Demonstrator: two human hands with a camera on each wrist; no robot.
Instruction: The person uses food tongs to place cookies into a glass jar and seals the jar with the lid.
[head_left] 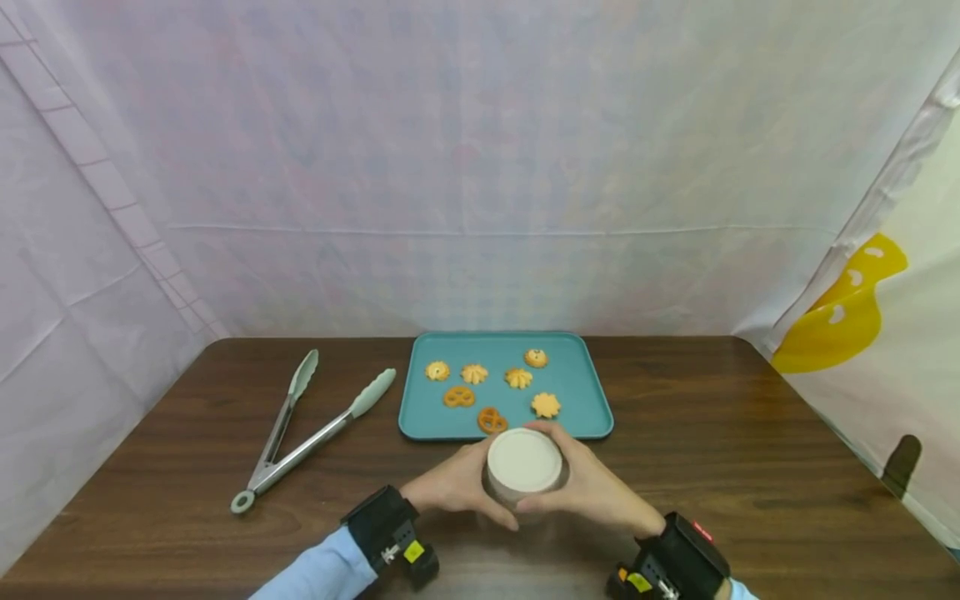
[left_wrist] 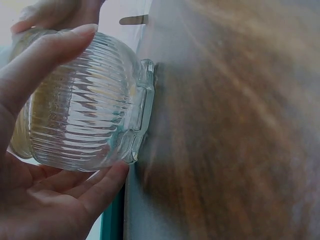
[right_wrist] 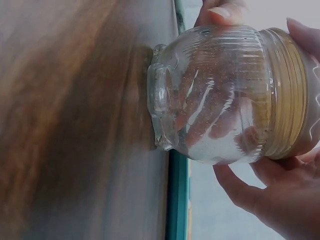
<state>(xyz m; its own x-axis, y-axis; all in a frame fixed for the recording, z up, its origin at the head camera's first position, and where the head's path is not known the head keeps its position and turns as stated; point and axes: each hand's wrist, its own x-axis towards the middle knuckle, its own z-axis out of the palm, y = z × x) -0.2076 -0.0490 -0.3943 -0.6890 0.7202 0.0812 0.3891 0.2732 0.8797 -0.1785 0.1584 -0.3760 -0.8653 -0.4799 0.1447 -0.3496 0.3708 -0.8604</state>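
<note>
Both hands hold a ribbed clear glass jar with a pale lid (head_left: 524,460) in front of the tray. My left hand (head_left: 459,485) grips the jar's left side, thumb on the near side and fingers round the far side. From the other side my right hand (head_left: 588,487) grips it near the lid. The left wrist view shows the glass jar (left_wrist: 90,105) with its scalloped foot at the table surface; whether it touches cannot be told. In the right wrist view the jar (right_wrist: 220,95) looks empty, with a yellowish band below the lid.
Behind the jar lies a teal tray (head_left: 581,367) with several flower-shaped cookies (head_left: 545,406) and two pretzels (head_left: 459,397). Spread metal tongs (head_left: 303,451) with pale green tips lie to the left on the brown wooden table (head_left: 720,450). White cloth (head_left: 465,167) hangs behind.
</note>
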